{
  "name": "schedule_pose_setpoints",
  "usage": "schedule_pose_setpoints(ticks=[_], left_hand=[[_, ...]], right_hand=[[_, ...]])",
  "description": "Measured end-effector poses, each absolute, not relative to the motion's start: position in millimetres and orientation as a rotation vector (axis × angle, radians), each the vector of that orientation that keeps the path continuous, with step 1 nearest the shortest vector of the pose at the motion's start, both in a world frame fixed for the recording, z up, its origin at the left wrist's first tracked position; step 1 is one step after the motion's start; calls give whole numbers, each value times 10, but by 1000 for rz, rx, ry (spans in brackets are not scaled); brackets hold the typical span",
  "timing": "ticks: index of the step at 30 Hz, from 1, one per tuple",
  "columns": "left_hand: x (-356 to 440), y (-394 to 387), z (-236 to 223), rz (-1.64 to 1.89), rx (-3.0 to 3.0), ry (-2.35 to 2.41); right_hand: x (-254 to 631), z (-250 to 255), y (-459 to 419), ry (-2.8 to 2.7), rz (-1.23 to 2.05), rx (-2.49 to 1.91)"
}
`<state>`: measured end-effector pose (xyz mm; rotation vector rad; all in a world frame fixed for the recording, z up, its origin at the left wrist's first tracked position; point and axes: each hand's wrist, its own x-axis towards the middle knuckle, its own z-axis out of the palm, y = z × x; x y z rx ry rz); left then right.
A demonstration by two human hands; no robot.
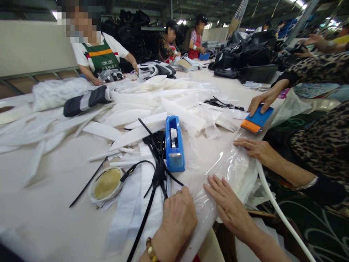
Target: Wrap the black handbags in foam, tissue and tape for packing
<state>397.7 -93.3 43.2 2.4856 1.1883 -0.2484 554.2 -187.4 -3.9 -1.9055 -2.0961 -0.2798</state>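
My left hand (177, 214) is curled closed at the near end of a clear plastic bag (231, 167) with white material inside, lying on the table; what its fingers grip is hidden. My right hand (226, 203) lies flat and open on the same bag, fingers stretched out. A co-worker at my right, in leopard-print sleeves, rests one hand (255, 149) on the far part of the bag and holds a blue and orange scraper (257, 120) with the other hand (263, 99). Black straps (156, 171) lie just left of my left hand.
A blue tape dispenser (173, 143) stands mid-table beside the straps. A small white bowl of yellowish paste (107, 183) sits at the near left. White fabric strips (152, 105) cover the table's middle. Other people sit at the far side; black bags (249, 58) pile at the back right.
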Motion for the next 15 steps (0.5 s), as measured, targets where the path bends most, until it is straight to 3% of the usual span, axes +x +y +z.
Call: schedule_pose_setpoints(ticks=[10,15], left_hand=[[3867,-899,523,-41,2482,1031],[4148,-850,563,307,2524,390]], right_hand=[[5158,53,-1933,-2184,-234,-1893],[5161,97,-1929,-2240,-180,-1726]])
